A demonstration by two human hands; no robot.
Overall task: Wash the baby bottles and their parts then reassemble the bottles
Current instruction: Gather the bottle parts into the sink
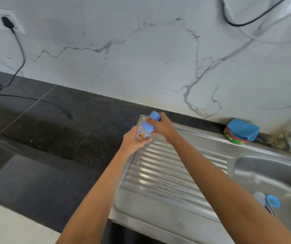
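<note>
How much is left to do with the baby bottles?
The first bottle looks nearly done: the left hand holds its body while the right hand grips the blue cap on top, above the draining board. Left to do: a second bottle with a blue ring lies in the sink, without a cap.

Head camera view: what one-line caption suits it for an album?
Over the draining board, the left hand holds a clear baby bottle while the right hand grips its blue cap.
</note>
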